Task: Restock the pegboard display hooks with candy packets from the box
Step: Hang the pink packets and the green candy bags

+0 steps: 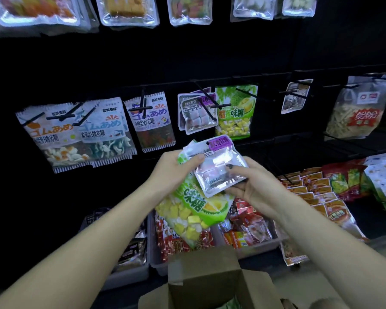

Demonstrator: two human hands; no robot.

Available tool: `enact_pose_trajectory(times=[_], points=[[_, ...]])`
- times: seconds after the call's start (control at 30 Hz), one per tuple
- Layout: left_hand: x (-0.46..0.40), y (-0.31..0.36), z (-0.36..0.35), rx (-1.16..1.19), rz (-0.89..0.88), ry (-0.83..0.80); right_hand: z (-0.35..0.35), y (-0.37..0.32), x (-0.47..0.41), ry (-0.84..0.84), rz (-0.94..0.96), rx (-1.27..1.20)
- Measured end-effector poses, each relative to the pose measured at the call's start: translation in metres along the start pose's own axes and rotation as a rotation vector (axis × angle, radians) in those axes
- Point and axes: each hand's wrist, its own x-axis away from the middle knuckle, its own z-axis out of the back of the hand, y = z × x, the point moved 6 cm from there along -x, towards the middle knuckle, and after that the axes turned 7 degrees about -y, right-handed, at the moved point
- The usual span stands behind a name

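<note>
Two hands hold candy packets in front of a black pegboard display.

The left hand (176, 168) grips a green durian candy packet (194, 208), thumb across the top of a clear purple-labelled packet (218, 166) lying over it. The right hand (252, 186) pinches that clear packet from the right. Matching packets hang on hooks (210, 105) just beyond. An open cardboard box (201, 277) sits near, below the hands.

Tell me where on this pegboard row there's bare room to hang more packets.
Bare board lies between the green durian packets and the small brown-and-white packet, and left of the orange gummy packets. The stretch from those gummies through the purple-label packets is crowded and overlapping, as are the bins below.
</note>
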Motion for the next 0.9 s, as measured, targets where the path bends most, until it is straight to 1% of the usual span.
enact_pose_trajectory(times=[0.13, 0.3, 0.57, 0.7, 0.9], points=[[-0.018, -0.002, 0.002, -0.033, 0.053, -0.036, 0.002, -0.016, -0.019, 0.022, 0.115, -0.029], [-0.031, -0.004, -0.002, -0.024, 0.045, -0.033, 0.002, -0.022, -0.036, 0.048, 0.167, -0.049], [-0.042, -0.004, -0.004, -0.001, 0.051, -0.001, 0.005, -0.021, -0.048, 0.065, 0.182, -0.107], [-0.046, -0.005, 0.001, 0.005, 0.059, 0.04, 0.004, -0.024, -0.05, 0.063, 0.167, -0.127], [-0.059, -0.019, 0.004, 0.02, 0.115, 0.063, 0.003, -0.024, -0.074, 0.083, 0.146, -0.118]])
